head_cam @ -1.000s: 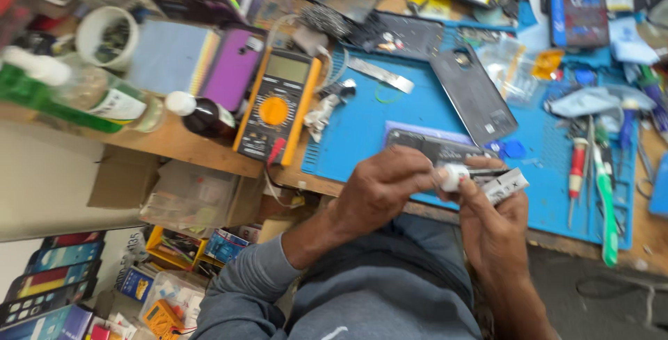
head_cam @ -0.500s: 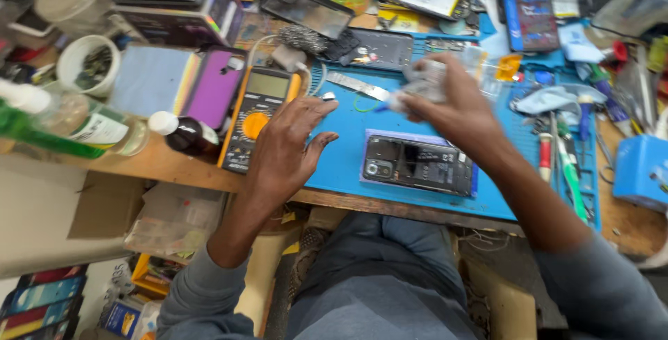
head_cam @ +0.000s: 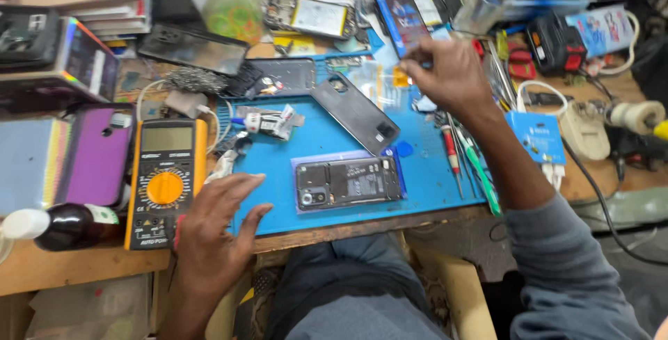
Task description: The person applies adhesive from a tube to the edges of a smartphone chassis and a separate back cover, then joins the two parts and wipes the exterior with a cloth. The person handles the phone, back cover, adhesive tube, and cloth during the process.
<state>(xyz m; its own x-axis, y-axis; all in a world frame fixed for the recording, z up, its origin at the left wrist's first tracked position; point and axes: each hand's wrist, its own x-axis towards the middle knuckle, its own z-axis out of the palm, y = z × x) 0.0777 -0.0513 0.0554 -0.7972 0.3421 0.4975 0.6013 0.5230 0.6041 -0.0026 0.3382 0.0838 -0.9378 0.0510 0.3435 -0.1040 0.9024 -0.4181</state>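
Observation:
An opened phone (head_cam: 348,181) lies flat on the blue work mat (head_cam: 424,180), its insides showing. My left hand (head_cam: 216,225) rests palm down on the mat's near left edge with the fingers spread. It holds nothing and sits between the phone and a yellow multimeter (head_cam: 163,183). My right hand (head_cam: 449,75) reaches to the mat's far right, fingers curled down beside an upright blue phone (head_cam: 400,16). What its fingertips hold, if anything, is hidden. A black back cover (head_cam: 355,114) lies slanted above the opened phone.
Screwdrivers and tweezers (head_cam: 459,152) lie along the mat's right side, next to a small blue box (head_cam: 536,135). A dark bottle (head_cam: 66,225) and a purple case (head_cam: 97,152) are at left. More phones, cables and a tape roll (head_cam: 630,114) crowd the back.
My hands were together at the table's front edge holding a small white piece. The right hand then reached out to the far right, and the left hand has dropped onto the mat's edge.

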